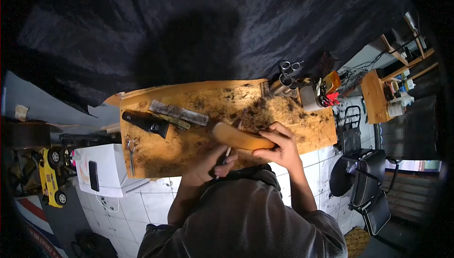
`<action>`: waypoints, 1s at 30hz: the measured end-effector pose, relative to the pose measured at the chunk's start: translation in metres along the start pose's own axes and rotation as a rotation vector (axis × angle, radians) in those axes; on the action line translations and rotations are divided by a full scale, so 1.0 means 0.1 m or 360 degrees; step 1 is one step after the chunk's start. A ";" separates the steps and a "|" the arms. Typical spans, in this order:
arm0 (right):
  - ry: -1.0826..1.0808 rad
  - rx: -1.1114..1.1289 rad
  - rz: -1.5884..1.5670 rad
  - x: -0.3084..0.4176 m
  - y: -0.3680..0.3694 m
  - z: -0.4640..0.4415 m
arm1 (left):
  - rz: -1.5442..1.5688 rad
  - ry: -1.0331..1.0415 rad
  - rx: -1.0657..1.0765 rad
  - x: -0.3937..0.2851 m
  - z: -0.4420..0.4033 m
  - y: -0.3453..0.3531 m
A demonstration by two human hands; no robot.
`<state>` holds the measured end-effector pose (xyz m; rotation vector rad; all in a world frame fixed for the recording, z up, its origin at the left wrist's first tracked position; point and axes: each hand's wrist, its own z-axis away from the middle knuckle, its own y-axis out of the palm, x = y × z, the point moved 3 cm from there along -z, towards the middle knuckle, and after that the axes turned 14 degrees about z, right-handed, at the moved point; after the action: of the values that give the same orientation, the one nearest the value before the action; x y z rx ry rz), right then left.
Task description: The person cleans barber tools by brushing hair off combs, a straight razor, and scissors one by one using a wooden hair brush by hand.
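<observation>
My right hand is closed around one end of a curved, smooth, yellow-brown wooden piece, possibly a brush handle; its kind is not certain. The piece's rounded far end points left over the table. Below it, my left hand has its fingers wrapped around a thin tool with a pale shaft and a dark part. The wooden piece partly covers that tool, and the left hand is a little blurred. Loose dark hair clippings lie on the wooden table beneath both hands.
On the table's left lie black hair clippers, combs and scissors. Metal cups with scissors and a grey container stand at the back right. A phone rests on a white box at left; a black chair stands right.
</observation>
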<state>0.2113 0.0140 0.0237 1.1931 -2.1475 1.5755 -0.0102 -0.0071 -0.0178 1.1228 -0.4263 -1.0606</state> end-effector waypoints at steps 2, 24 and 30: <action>0.0047 -0.0103 0.0095 0.01 -0.02 0.03 | -0.0277 0.0154 -0.0124 -0.06 0.12 0.31; 0.0602 -0.0590 0.0124 -0.45 -0.34 0.52 | -0.0491 0.0247 -0.0197 0.32 -0.04 0.63; 0.0680 -0.0428 -0.0131 -0.65 -0.74 0.81 | -0.0476 0.0395 -0.0392 0.49 -0.41 0.75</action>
<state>0.3287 -0.0332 0.0038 0.7675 -1.9250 1.3106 0.0784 -0.0246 0.0209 1.0987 0.0720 -1.1783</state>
